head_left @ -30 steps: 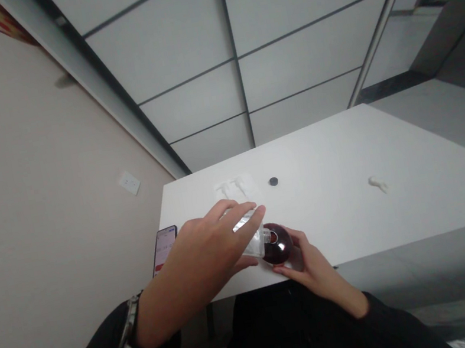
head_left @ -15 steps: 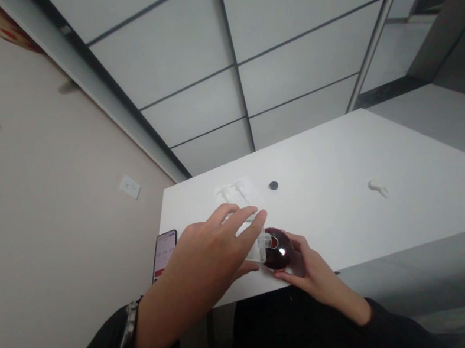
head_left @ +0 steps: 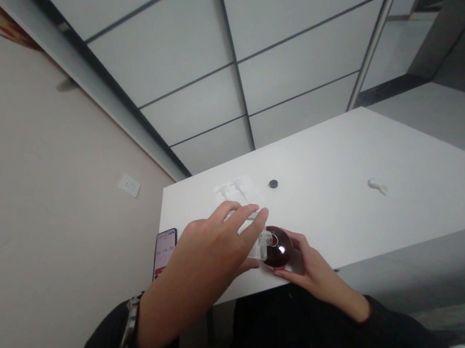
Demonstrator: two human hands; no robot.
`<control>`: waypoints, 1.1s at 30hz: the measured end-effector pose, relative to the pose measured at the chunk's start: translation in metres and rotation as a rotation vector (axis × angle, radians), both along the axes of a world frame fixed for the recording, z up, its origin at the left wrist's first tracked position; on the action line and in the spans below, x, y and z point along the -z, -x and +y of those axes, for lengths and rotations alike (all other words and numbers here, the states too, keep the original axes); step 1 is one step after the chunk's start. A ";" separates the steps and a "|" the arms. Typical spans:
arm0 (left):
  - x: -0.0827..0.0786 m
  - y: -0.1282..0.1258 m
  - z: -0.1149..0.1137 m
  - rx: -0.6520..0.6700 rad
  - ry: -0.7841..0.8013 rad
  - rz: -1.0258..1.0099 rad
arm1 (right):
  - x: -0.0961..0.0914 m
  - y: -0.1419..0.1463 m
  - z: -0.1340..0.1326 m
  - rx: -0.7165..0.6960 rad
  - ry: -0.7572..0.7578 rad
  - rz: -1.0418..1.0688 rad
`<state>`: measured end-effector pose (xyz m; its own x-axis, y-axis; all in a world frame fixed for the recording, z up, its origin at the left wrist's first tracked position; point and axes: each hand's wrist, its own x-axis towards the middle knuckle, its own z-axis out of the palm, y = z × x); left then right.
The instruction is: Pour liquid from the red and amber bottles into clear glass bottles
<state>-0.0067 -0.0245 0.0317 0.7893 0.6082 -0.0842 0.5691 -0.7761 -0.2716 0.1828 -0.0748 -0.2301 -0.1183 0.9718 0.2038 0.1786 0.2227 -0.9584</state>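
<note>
My left hand [head_left: 230,237] is wrapped round a clear bottle [head_left: 258,247], tipped sideways so that its threaded neck meets the mouth of a dark red-brown bottle [head_left: 279,253]. Fingers and palm hide much of the clear bottle. The dark bottle stands upright near the table's front edge. My right hand [head_left: 309,265] grips its right side, thumb toward me. Whether liquid flows between the two necks is too small to tell.
Two white pump heads [head_left: 239,188] lie beyond my left hand on the white table [head_left: 326,169]. A dark round cap [head_left: 273,183] is to their right. Farther right rests another small white piece [head_left: 377,186]. A phone [head_left: 165,250] lies at the left edge, beside the wall.
Both hands keep hold of their bottles with the necks together. The whole view has shifted very slightly; nothing else visibly differs.
</note>
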 end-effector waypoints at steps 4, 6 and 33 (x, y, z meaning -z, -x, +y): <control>0.000 -0.002 0.000 0.001 0.011 0.009 | 0.000 0.000 0.000 0.002 -0.002 -0.002; 0.000 -0.004 -0.001 0.006 0.012 0.012 | 0.001 -0.001 0.000 0.004 0.001 0.002; -0.002 -0.021 -0.002 0.053 -0.067 0.115 | 0.002 -0.001 0.001 0.005 0.013 0.000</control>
